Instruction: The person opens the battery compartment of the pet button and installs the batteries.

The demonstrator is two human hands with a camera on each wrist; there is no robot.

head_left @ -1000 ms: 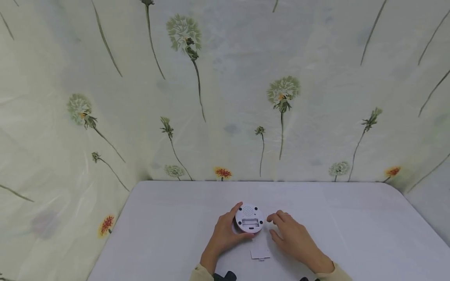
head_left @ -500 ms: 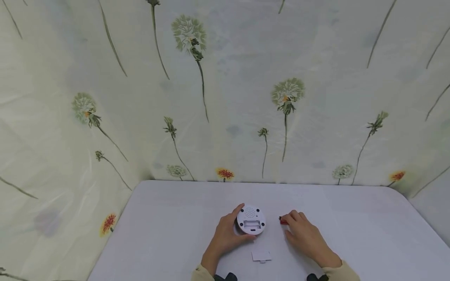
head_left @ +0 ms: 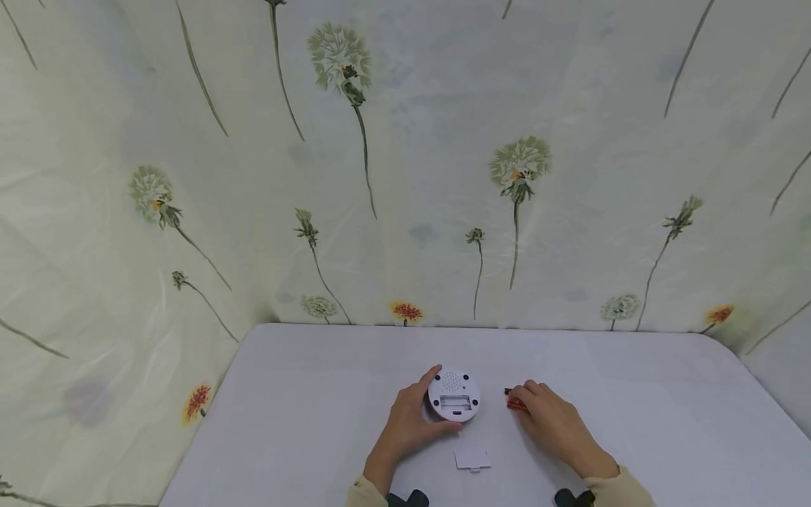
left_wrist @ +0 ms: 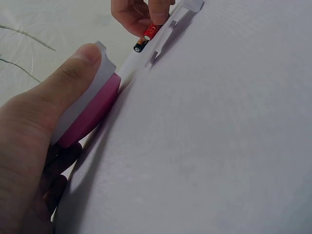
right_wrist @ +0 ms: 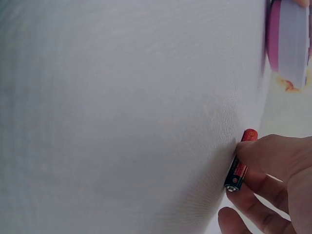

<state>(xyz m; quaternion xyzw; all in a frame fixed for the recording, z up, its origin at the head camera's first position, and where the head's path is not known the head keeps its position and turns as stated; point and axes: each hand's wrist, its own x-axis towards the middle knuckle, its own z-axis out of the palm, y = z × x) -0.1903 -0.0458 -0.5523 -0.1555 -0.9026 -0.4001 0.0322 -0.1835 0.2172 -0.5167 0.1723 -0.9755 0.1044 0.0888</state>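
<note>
My left hand (head_left: 408, 422) grips a round white device (head_left: 451, 382) by its edge, thumb at the near side and fingers round the far side. Its underside faces up, with speaker holes, dark feet and an uncovered battery compartment (head_left: 455, 403) in which no battery shows. The left wrist view shows a pink band (left_wrist: 92, 117) on the side turned to the table. To the right, my right hand (head_left: 552, 426) pinches a small red-and-black battery (right_wrist: 238, 165) low over the table. A second battery (left_wrist: 140, 46) lies right beside it, its dark end showing.
A white battery cover (head_left: 472, 461) with a small tab lies on the white table (head_left: 317, 394), nearer me than the device. Behind the table hangs a flower-printed curtain (head_left: 418, 176).
My right hand has moved right, away from the device, and come down on the batteries, now pinching one. The left hand keeps its hold on the device. The view has shifted slightly.
</note>
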